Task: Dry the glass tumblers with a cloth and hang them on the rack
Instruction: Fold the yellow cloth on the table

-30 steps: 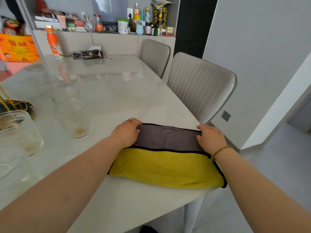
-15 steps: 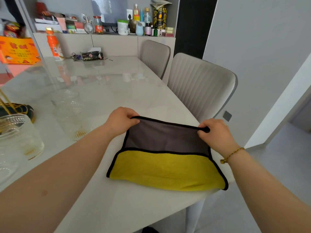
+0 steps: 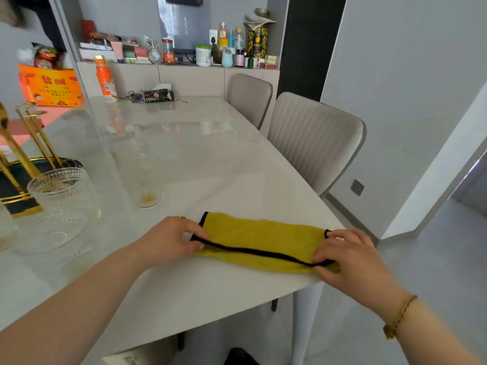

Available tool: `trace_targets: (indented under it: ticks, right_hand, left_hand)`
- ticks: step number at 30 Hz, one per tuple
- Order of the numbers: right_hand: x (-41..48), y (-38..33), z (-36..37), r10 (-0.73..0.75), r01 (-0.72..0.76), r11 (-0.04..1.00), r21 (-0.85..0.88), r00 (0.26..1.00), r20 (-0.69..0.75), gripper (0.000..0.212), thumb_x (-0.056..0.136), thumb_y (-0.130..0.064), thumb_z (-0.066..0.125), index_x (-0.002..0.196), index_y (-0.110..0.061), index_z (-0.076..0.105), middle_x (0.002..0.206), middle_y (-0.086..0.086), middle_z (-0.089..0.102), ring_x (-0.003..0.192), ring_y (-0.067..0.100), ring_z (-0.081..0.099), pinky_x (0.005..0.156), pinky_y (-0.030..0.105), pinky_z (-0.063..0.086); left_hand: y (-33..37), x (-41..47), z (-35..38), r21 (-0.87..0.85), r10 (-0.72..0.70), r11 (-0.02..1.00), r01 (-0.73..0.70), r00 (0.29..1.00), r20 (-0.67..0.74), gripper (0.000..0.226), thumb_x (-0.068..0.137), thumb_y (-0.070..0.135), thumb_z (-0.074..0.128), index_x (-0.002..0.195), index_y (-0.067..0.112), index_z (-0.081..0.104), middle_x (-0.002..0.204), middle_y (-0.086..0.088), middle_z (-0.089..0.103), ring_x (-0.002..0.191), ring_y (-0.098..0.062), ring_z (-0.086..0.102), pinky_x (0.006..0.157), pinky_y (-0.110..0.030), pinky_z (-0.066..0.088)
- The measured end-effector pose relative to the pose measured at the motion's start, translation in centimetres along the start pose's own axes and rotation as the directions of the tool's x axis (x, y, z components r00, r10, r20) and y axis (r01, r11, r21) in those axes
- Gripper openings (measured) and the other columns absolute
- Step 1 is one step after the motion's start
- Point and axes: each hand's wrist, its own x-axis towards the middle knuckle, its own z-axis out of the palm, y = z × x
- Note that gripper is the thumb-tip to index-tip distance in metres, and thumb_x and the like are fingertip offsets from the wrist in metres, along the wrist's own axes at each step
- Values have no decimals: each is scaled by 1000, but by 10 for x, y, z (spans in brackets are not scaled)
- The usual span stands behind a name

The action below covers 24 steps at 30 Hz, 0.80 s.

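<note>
One head-worn wide-angle view, forward and down, close over the table (image 3: pixel 210 159).

A home dining area: a glossy pale dining table (image 3: pixel 200 159) with padded chairs (image 3: pixel 313 138) alongside, a sideboard (image 3: pixel 189 80) crowded with bottles, jars and boxes, and everyday clutter on the tabletop, including keys (image 3: pixel 133 96), a tissue pack (image 3: pixel 158 95) and glass tumblers (image 3: pixel 63 193).
</note>
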Motion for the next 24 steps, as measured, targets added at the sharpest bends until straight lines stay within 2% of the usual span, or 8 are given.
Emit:
trace_targets:
  ticks: [3,5,8,12,16,19,22,24]
  right_hand:
    - [-5,-1,4,34,-33,999,-33,999,28,28,64,-52,43,55,-37,65,67,-22,65,81,16,66,81,47,49]
    - [-5,-2,6,33,-33,999,-23,999,-2,26,63,-49,44,55,-35,64,67,-19,65,87,11,54,89,37,38]
    - [-3,-6,13,4,-5,998,-60,1000,-16,8,55,-37,57,52,-32,62,59,-16,61,80,14,42,75,27,28]
    - [3,-2,18,29,-33,991,-130,999,-29,3,52,-29,59,49,-31,59,53,-15,57,58,11,58,66,24,26]
    - [17,3,27,34,-42,981,-187,998,-49,29,66,-26,37,49,-25,60,53,-10,60,56,14,64,71,24,29]
    - [31,8,39,4,-9,983,-186,1000,-30,28,68,-22,39,52,-23,62,57,-8,66,66,15,69,79,28,37]
    - [46,6,43,-6,8,986,-166,1000,16,16,63,-5,69,63,-20,66,69,-5,71,85,18,70,81,31,52]
    - [56,-4,37,90,-61,985,-162,980,176,20,77,0,60,89,-15,66,99,-1,70,121,18,51,108,32,26]
  left_hand:
    - [0,-2,2,1,24,1000,-24,999,38,25,81,13,67,73,36,62,89,25,58,88,9,55,80,-4,33]
    - [7,0,5,22,32,999,-32,999,3,6,83,25,65,85,30,66,96,22,56,95,7,51,79,1,30]
    - [9,8,16,173,113,978,-117,993,29,52,67,52,53,106,20,67,110,15,54,108,-2,48,82,0,27]
    - [8,10,22,283,135,950,-134,991,18,46,73,51,58,104,19,67,116,10,57,110,-11,53,89,-16,34]
    - [7,6,25,413,186,899,-147,981,-57,65,62,61,35,107,24,64,113,12,58,102,-10,52,68,-5,30]
    - [7,-9,24,509,184,856,-92,974,-133,86,51,72,12,105,29,63,106,14,59,98,-9,53,66,-9,26]
    - [11,-28,27,520,258,832,-190,964,-61,59,66,66,23,76,32,70,73,16,64,64,-8,62,63,-16,40]
    - [12,-38,27,478,282,849,-225,958,-50,57,72,63,23,72,31,70,68,15,64,60,-8,60,62,-8,34]
